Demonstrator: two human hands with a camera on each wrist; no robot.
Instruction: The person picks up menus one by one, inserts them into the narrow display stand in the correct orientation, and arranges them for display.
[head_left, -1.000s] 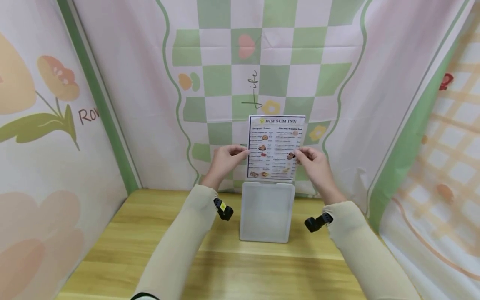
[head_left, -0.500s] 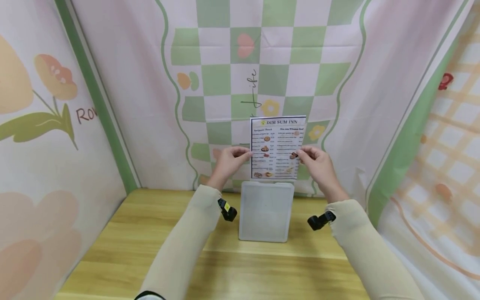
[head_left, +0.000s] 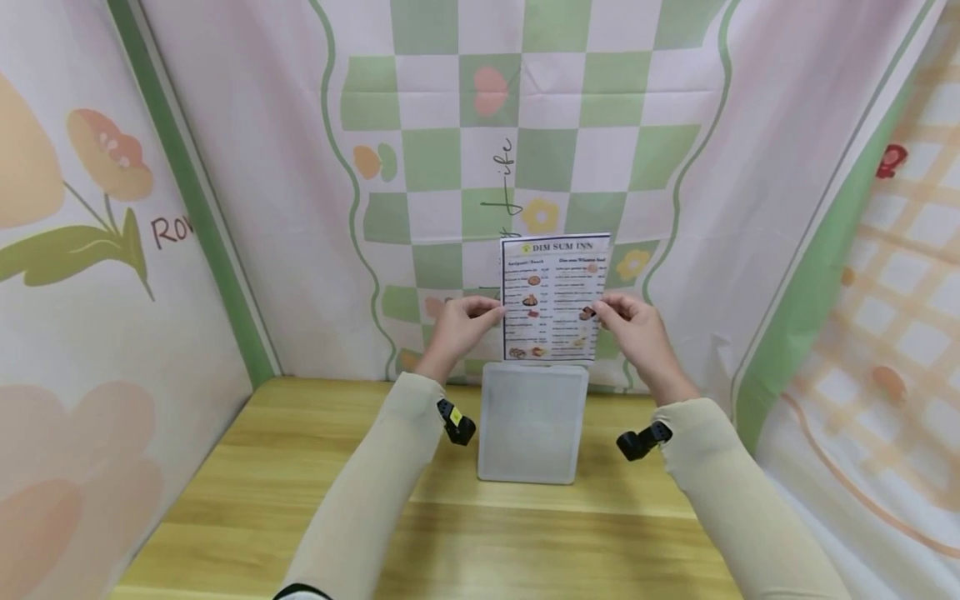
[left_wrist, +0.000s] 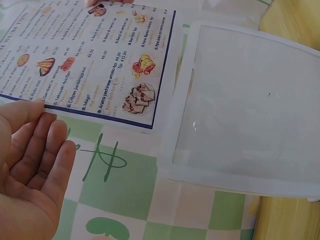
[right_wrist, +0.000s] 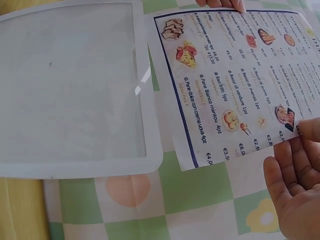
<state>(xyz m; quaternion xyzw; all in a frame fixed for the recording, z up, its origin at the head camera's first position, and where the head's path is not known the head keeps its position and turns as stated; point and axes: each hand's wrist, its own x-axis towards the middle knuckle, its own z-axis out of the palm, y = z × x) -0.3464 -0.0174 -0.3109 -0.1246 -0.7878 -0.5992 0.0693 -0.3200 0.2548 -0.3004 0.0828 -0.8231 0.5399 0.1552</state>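
A printed menu sheet point(head_left: 555, 300) headed "DIM SUM INN" is held upright between both hands, its lower edge right at the top of a white-framed display stand point(head_left: 532, 425). My left hand point(head_left: 463, 329) pinches the sheet's left edge between thumb and fingers. On the opposite edge, my right hand point(head_left: 637, 333) pinches it the same way, thumb in front. In the left wrist view the menu point(left_wrist: 85, 65) shows food pictures and prices beside the stand's frame point(left_wrist: 182, 105). The right wrist view has the frame's clear panel point(right_wrist: 70, 90) alongside the menu's bottom border.
The stand is on a wooden table point(head_left: 315, 467). Close behind hangs a green-and-white checkered cloth point(head_left: 435, 158), with a flowered cloth point(head_left: 82, 333) at the left side and a plaid one point(head_left: 870, 333) at the right. Black cameras point(head_left: 456, 423) sit on both wrists.
Both hands have shifted the menu slightly to the right over the last second, and it has dipped a little just now. The stand stays in place.
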